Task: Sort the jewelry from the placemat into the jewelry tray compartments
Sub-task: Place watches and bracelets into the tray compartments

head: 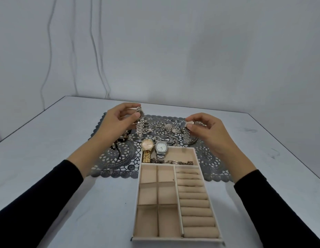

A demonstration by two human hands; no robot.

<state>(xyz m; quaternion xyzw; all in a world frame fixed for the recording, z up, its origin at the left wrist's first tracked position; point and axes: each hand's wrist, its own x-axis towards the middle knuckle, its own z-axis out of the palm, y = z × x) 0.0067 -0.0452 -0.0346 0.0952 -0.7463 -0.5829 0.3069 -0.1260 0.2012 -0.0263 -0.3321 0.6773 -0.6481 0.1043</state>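
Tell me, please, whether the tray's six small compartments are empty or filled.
Empty: the small compartments show only bare beige lining.

Head view, angled down, close tabletop

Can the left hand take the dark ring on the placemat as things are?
Probably not yet. The ring lies uncovered close to the left hand, but its fingers are pinching a silver watch, whose band hangs beside the ring.

Four watches — one tray, one placemat — two hands.
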